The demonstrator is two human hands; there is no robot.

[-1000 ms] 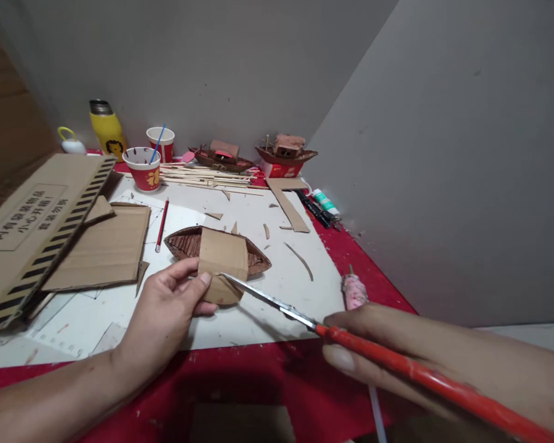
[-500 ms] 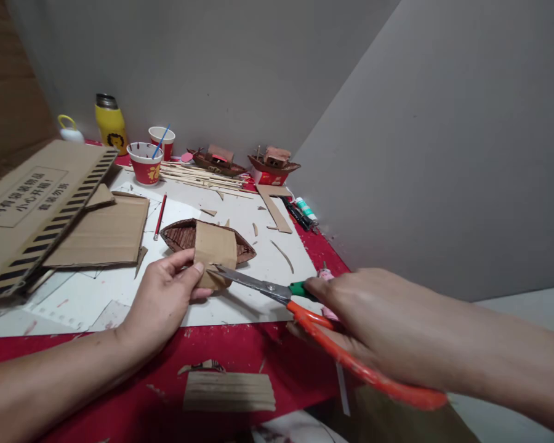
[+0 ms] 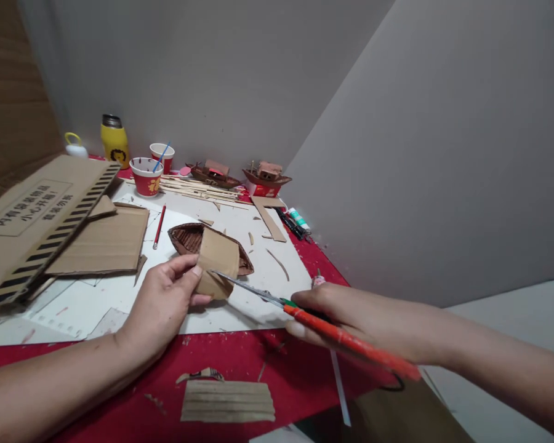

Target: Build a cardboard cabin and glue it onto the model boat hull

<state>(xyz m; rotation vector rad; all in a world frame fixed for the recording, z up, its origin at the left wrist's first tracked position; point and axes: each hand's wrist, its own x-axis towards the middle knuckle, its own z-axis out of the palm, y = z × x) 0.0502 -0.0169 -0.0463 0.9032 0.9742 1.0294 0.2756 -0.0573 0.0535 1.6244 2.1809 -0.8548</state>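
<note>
My left hand (image 3: 166, 298) pinches a bent tan cardboard piece (image 3: 219, 251) at its left edge. That piece lies across the middle of a small brown boat hull (image 3: 184, 239), and its near flap hangs down over the hull's side. In my right hand (image 3: 332, 304) are scissors (image 3: 351, 337) with an orange and a green handle, seen nearly edge-on. Their blade tips touch or nearly touch the cardboard near my left thumb; whether the blades are parted cannot be made out.
Two finished-looking boats (image 3: 216, 173) (image 3: 266, 175), thin sticks (image 3: 198, 189) and paper cups (image 3: 146, 178) stand at the back. Cardboard sheets (image 3: 101, 241) lie left, near a red pencil (image 3: 159, 226). A ridged cardboard strip (image 3: 228, 401) lies on the red cloth (image 3: 133, 381) in front.
The scissors have turned from showing their flat side to nearly edge-on. The boat hull and cardboard have tilted slightly under my left hand. The whole view has shifted a little.
</note>
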